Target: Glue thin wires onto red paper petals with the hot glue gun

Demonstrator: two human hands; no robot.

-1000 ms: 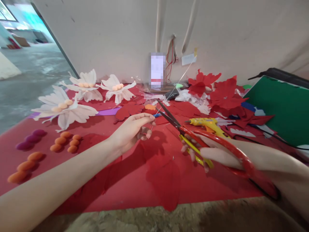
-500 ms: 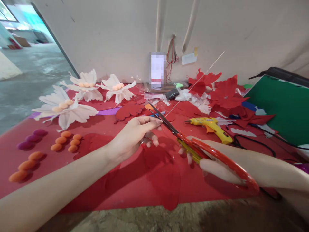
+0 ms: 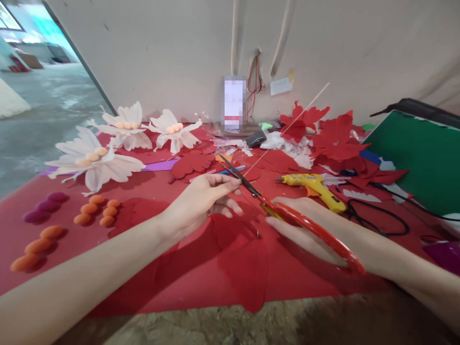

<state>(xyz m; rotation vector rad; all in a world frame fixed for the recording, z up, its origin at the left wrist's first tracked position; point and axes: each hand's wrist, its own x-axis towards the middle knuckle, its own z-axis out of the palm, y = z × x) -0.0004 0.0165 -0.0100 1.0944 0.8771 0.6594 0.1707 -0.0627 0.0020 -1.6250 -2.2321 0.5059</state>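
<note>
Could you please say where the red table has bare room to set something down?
Bare patches: front right, between the sheer red piece and the right hand; left, between the orange balls and the left forearm. Beyond the glue gun, red flowers and scraps crowd together.

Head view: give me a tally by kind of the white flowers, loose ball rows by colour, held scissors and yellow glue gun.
White flowers: 3
Orange rows: 3
Purple rows: 1
Held scissors: 1
Glue gun: 1
Total: 9
</note>
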